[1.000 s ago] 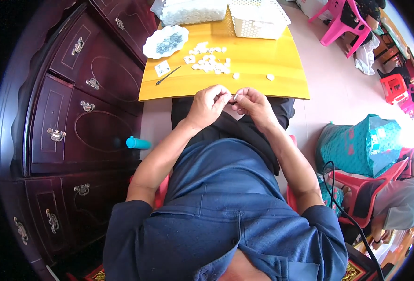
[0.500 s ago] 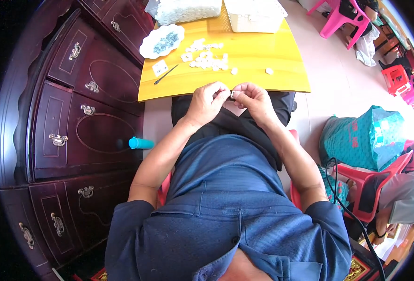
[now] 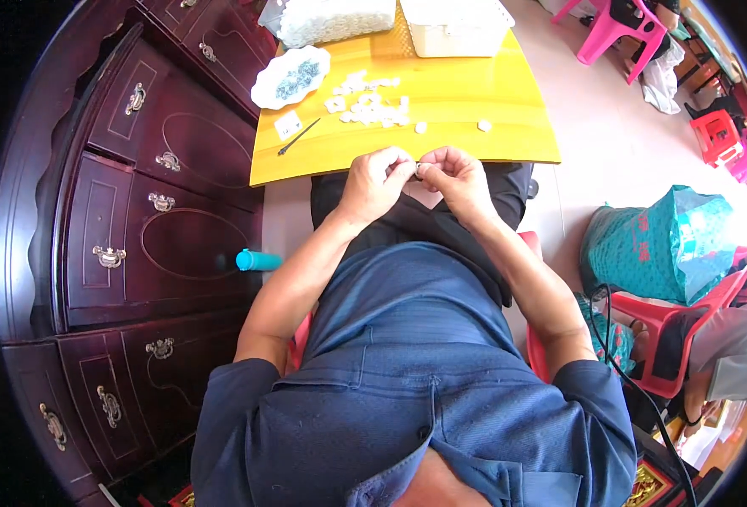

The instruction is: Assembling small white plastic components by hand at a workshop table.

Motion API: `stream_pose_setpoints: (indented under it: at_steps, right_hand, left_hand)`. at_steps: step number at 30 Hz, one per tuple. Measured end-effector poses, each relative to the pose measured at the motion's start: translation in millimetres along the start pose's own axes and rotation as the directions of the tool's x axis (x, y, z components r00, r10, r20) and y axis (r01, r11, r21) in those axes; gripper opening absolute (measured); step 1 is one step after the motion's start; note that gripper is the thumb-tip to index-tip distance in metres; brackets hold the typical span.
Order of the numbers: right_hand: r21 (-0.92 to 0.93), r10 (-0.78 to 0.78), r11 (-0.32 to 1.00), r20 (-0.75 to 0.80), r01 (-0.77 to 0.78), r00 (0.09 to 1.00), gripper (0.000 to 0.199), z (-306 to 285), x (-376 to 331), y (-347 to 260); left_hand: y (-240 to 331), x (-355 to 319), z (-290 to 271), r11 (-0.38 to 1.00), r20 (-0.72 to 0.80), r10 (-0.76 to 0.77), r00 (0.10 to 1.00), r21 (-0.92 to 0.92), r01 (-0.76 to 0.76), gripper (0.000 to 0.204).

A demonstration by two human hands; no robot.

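My left hand (image 3: 377,188) and my right hand (image 3: 459,182) meet just past the near edge of the yellow table (image 3: 483,89), over my lap. Both have thumb and forefinger pinched, with the tips almost touching. A tiny whitish piece (image 3: 419,166) shows at the right fingertips, mostly covered. What the left fingertips pinch is too small to make out. On the table lie several small white pieces (image 3: 375,111) in a loose group, and two more sit apart to the right. A thin dark pointed tool (image 3: 299,137) and a small white card (image 3: 289,126) lie at the left.
A white scalloped dish (image 3: 262,90) holds bluish clear bits. Behind stand a clear container (image 3: 333,25) of white pieces and a white basket (image 3: 453,42). Dark wooden cabinets (image 3: 196,228) line my left; a teal bottle (image 3: 258,260) stands beside them. A teal bag (image 3: 643,245) is right.
My hands stay pinched together in nearly the same place. The small piece between them is now more covered by the fingers. The whole view has shifted slightly.
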State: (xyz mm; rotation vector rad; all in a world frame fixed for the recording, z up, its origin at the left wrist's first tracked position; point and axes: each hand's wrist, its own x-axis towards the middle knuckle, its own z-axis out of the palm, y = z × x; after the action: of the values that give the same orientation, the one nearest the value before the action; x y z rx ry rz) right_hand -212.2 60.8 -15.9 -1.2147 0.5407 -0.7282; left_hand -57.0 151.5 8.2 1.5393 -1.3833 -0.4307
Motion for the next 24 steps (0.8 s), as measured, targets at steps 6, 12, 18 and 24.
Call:
stream_pose_setpoints:
  at_steps: [6, 12, 18, 24]
  right_hand:
    - [0.041, -0.007, 0.999, -0.016, 0.008, 1.000, 0.005, -11, 4, 2]
    - [0.108, -0.016, 0.994, -0.154, 0.033, 0.988, 0.012, -26, 9, -3]
    - [0.113, -0.040, 0.992, -0.193, 0.062, 0.980, 0.013, -32, 13, -5]
    - [0.126, -0.023, 0.991, -0.173, 0.046, 0.985, 0.015, -33, 14, -2]
  left_hand:
    - [-15, 9, 6, 0.990, 0.024, -0.051, 0.998, -0.133, 0.054, 0.014]
    - [-39, 30, 7, 0.999, -0.089, 0.036, 0.995, 0.040, -0.032, 0.020]
    - [-27, 53, 16, 0.938, -0.055, 0.089, 0.994, 0.340, -0.065, 0.020]
    - [-31, 73, 26, 0.849, -0.009, 0.152, 0.988, 0.512, -0.126, 0.022]
